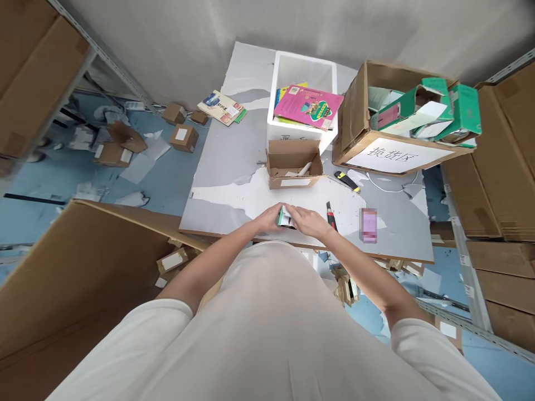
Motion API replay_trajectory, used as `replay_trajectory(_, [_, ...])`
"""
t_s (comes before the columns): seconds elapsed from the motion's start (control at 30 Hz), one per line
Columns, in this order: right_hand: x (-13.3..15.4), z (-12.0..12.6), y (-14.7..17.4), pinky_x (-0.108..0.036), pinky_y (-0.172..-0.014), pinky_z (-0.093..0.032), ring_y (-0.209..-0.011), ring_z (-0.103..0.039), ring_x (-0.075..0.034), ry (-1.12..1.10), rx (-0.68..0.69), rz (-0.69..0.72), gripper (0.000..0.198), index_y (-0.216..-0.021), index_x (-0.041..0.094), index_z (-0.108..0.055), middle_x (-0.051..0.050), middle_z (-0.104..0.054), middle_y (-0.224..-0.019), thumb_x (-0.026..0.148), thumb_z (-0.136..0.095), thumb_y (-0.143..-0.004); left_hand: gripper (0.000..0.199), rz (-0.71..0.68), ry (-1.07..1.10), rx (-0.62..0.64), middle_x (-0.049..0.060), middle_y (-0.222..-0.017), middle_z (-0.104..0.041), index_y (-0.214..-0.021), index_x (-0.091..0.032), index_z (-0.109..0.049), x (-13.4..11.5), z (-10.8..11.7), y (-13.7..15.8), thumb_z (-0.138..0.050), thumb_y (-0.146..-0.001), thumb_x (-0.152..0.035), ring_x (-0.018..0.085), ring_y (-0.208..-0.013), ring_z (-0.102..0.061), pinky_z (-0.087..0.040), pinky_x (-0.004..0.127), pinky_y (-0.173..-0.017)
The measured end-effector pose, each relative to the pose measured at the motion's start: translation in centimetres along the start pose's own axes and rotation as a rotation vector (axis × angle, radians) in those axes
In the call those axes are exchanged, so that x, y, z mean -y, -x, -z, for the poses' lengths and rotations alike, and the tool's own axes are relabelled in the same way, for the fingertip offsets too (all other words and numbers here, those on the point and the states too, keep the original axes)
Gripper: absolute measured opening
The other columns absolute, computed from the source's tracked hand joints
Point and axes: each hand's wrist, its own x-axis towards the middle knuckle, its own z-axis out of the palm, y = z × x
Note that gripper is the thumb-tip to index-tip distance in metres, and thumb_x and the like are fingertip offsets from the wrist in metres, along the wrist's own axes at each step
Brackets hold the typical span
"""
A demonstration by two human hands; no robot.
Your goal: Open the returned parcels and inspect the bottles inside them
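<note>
Close to the table's front edge, a small white-and-green box (286, 217) is held between my two hands. My left hand (270, 218) grips its left side, fingers curled round it. My right hand (308, 221) closes on the right side and top, covering part of the box. Just beyond my hands stands an opened brown carton (294, 165) with white paper inside. To the right of my right hand lies a red-and-black box cutter (331, 216). A yellow-and-black box cutter (347, 181) rests farther back.
A white foam box (304, 72) holds books. Beside it, a large carton (351, 117) contains green boxes. Books (222, 107) lie at the table's back left, and a blurred pink item (369, 225) at the right. A big open carton (96, 267) stands left; shelving (468, 278) is on the right.
</note>
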Motion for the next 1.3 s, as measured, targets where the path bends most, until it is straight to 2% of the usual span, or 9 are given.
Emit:
replay_trajectory(0.17, [-2.5, -1.2, -1.6, -0.038, -0.074, -0.057, -0.079, -0.068, -0.020, -0.603, -0.343, -0.383, 0.047, -0.142, 0.020, -0.037, -0.012, -0.065, -0.115, 0.034, -0.036, -0.096, 0.127, -0.013, 0.020, -0.014, 0.018, -0.144, -0.046, -0.153, -0.021, -0.003, 0.6, -0.3, 0.7, -0.085, -0.057, -0.033, 0.033, -0.128, -0.052, -0.044, 0.048, -0.104])
replay_trajectory(0.27, [-3.3, -3.2, -2.3, -0.033, -0.058, -0.056, -0.059, -0.060, -0.014, -0.853, -0.441, -0.496, 0.046, -0.136, 0.022, -0.040, -0.011, -0.062, -0.114, 0.038, -0.041, -0.093, 0.147, -0.074, -0.039, -0.103, 0.025, -0.158, -0.018, -0.149, -0.020, 0.027, 0.5, -0.4, 1.3, -0.087, -0.056, -0.038, 0.034, -0.138, -0.040, -0.039, 0.050, -0.109])
replay_trajectory(0.37, [-3.5, -5.1, -2.5, -0.035, -0.062, -0.058, -0.071, -0.063, -0.017, -0.843, -0.446, -0.493, 0.039, -0.124, 0.021, -0.054, -0.011, -0.061, -0.113, 0.041, -0.043, -0.092, 0.140, -0.155, -0.284, -0.136, 0.025, -0.161, -0.004, -0.156, -0.017, 0.000, -0.2, 0.2, 1.6, -0.089, -0.052, -0.045, 0.041, -0.147, -0.016, -0.024, 0.057, -0.116])
replay_trajectory(0.47, [-3.2, -5.5, -1.8, -0.043, -0.086, -0.055, -0.102, -0.062, -0.024, -0.630, -0.522, -0.432, 0.036, -0.113, 0.020, -0.065, -0.014, -0.061, -0.114, 0.037, -0.039, -0.095, 0.118, -0.226, -0.461, -0.037, 0.022, -0.157, -0.026, -0.152, -0.017, -0.025, -0.9, 1.0, 1.4, -0.086, -0.056, -0.050, 0.042, -0.148, -0.013, -0.005, 0.064, -0.117])
replay_trajectory(0.57, [-2.3, -4.2, -0.4, -0.046, -0.101, -0.044, -0.120, -0.053, -0.025, -0.375, -0.527, -0.230, 0.038, -0.122, 0.021, -0.063, -0.014, -0.058, -0.127, 0.025, -0.038, -0.095, 0.112, -0.203, -0.438, 0.014, 0.022, -0.148, -0.042, -0.150, -0.015, -0.026, -1.3, 1.4, 1.1, -0.082, -0.061, -0.053, 0.037, -0.144, -0.030, -0.009, 0.061, -0.118])
replay_trajectory(0.73, [-0.9, -1.5, 1.4, -0.050, -0.108, -0.028, -0.123, -0.049, -0.026, -0.098, -0.222, 0.178, 0.037, -0.128, 0.021, -0.058, -0.011, -0.061, -0.130, 0.023, -0.047, -0.093, 0.107, -0.157, -0.302, 0.002, 0.021, -0.146, -0.044, -0.146, -0.014, -0.033, -1.9, 1.3, 0.9, -0.073, -0.063, -0.068, 0.037, -0.141, -0.034, -0.021, 0.058, -0.117])
replay_trajectory(0.97, [-0.9, -0.3, 1.1, -0.045, -0.093, -0.035, -0.103, -0.049, -0.027, -0.044, -0.113, 0.157, 0.025, -0.108, 0.018, -0.065, -0.013, -0.061, -0.114, 0.030, -0.053, -0.089, 0.066, -0.117, -0.199, -0.060, 0.016, -0.135, -0.055, -0.133, -0.019, -0.045, -3.0, 1.0, 0.4, -0.064, -0.080, -0.052, 0.032, -0.133, -0.045, -0.034, 0.051, -0.110])
replay_trajectory(1.17, [-1.4, -0.7, 2.7, -0.043, -0.091, -0.045, -0.105, -0.051, -0.026, -0.231, -0.265, 0.144, 0.021, -0.102, 0.017, -0.063, -0.015, -0.058, -0.112, 0.025, -0.051, -0.086, 0.081, -0.002, -0.192, -0.110, 0.016, -0.130, -0.056, -0.127, -0.019, -0.049, -3.9, 0.9, 0.2, -0.077, -0.062, -0.058, 0.035, -0.119, -0.054, -0.042, 0.050, -0.102])
replay_trajectory(1.3, [-1.4, -2.1, 4.7, -0.043, -0.095, -0.048, -0.112, -0.055, -0.025, -0.300, -0.390, 0.023, 0.022, -0.103, 0.018, -0.063, -0.016, -0.059, -0.118, 0.028, -0.048, -0.089, 0.058, 0.008, -0.159, -0.162, 0.014, -0.125, -0.058, -0.123, -0.016, -0.051, -4.1, 0.7, 0.1, -0.068, -0.073, -0.040, 0.031, -0.117, -0.056, -0.045, 0.046, -0.101])
